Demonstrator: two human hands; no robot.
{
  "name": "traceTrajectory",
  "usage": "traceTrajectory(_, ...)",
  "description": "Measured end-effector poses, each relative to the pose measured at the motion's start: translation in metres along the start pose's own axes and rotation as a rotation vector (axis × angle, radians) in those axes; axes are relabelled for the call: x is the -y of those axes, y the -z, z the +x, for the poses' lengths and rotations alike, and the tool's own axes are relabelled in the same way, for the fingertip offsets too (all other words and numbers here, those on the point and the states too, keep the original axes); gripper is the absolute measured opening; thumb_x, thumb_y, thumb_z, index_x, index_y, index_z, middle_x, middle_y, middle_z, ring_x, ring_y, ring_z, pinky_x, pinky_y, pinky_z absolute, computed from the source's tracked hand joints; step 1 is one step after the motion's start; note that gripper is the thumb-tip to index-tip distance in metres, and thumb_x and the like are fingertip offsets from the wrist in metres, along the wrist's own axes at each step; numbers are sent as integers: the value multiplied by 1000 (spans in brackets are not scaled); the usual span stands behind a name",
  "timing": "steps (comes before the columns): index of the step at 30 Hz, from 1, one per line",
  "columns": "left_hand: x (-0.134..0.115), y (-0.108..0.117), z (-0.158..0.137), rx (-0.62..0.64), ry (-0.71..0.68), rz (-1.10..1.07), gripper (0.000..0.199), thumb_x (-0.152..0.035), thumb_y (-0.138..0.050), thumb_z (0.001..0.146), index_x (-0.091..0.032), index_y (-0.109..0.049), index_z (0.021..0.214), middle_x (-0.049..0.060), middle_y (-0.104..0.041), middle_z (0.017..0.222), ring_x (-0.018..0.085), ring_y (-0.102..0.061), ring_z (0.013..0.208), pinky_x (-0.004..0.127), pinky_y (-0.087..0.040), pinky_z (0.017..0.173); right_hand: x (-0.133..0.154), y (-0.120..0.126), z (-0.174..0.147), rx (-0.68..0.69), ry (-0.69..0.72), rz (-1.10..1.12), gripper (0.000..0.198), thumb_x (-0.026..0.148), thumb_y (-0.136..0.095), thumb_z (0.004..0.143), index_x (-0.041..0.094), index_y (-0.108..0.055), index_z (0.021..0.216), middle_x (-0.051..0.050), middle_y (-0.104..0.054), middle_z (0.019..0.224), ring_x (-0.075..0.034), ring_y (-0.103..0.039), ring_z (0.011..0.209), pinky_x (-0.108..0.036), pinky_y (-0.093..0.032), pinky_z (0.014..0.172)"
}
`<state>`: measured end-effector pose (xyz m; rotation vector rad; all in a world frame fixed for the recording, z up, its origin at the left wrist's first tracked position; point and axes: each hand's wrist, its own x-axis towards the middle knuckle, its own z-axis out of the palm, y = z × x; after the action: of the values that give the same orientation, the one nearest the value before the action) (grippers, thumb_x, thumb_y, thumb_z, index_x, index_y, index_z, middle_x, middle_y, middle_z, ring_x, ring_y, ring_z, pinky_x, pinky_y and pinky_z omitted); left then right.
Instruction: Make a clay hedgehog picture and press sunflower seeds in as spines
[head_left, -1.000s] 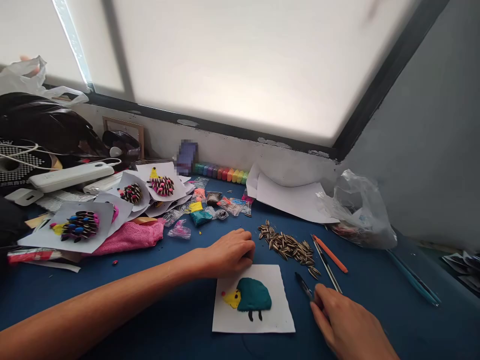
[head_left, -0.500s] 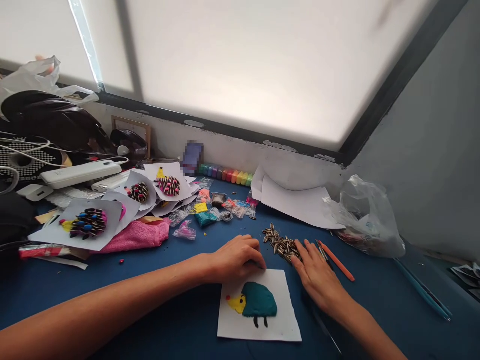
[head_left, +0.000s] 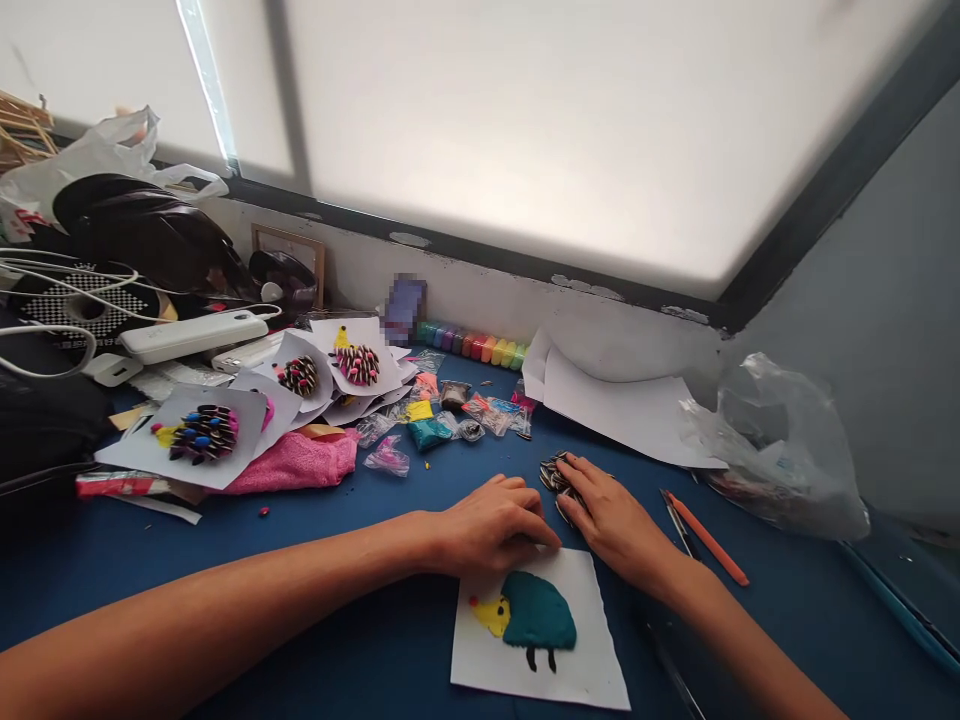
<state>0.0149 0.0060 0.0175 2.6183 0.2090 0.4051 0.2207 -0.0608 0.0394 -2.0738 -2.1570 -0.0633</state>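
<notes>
My left hand (head_left: 499, 525) rests at the top edge of a white paper card (head_left: 600, 670), fingers curled together; anything inside them is hidden. On the card is a hedgehog figure with a teal clay body (head_left: 538, 612), a yellow clay face (head_left: 493, 614), a red nose and two black legs. My right hand (head_left: 619, 515) lies palm down over a pile of striped sunflower seeds (head_left: 553, 472), its fingers stretched out and covering most of them.
Finished hedgehog cards (head_left: 255, 425) lie at left beside a pink cloth (head_left: 300, 462). Small clay packets (head_left: 430, 432) and a row of coloured clay (head_left: 472, 345) are behind. An orange pen (head_left: 709, 540), white sheets (head_left: 615, 410) and a plastic bag (head_left: 795, 460) lie to the right.
My right hand has moved left and farther onto the seed pile, covering more of it. My left hand stays at the card's top edge. The whole view has shifted slightly.
</notes>
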Motion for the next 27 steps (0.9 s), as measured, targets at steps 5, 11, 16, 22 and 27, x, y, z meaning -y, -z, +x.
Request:
traceTrajectory(5, 1, 1, 0, 12, -15, -16, 20, -25, -62, 93, -25, -73, 109, 4, -61, 96, 18, -54, 92, 31, -38, 87, -5, 19, -42, 5, -111, -21, 28, 37, -51, 96, 22, -63, 116, -8, -64, 121, -21, -63, 108, -40, -53, 88)
traceTrajectory(11, -1, 4, 1, 29, -1, -23, 19, -25, -63, 92, -25, -73, 108, 4, -62, 97, 18, -55, 94, 31, -40, 89, 0, 35, -108, 127, -263, -69, 27, 43, -51, 85, 25, -57, 66, -2, -66, 65, -18, -63, 54, -27, -42, 45)
traceTrajectory(16, -8, 16, 0, 60, 26, 19, 17, -16, -60, 91, -21, -71, 103, 4, -63, 96, 17, -56, 92, 30, -40, 88, -1, 31, -118, 129, -315, -114, 27, 34, -43, 86, 25, -51, 62, -2, -63, 58, -17, -60, 47, -25, -34, 41)
traceTrajectory(22, -13, 31, -22, 70, 156, 82, 10, -26, -66, 87, -17, -63, 85, 5, -58, 89, 20, -52, 88, 31, -39, 79, -9, 36, -99, 42, -316, -177, 22, 34, -43, 90, 24, -61, 83, -8, -70, 84, -21, -68, 70, -27, -40, 45)
traceTrajectory(27, -10, 28, -35, 76, 221, 37, 6, -22, -66, 87, -18, -62, 85, 3, -58, 92, 18, -52, 91, 30, -39, 83, 3, 29, -68, 96, -227, -164, 22, 36, -51, 98, 19, -64, 98, -3, -67, 95, -14, -65, 81, -31, -53, 69)
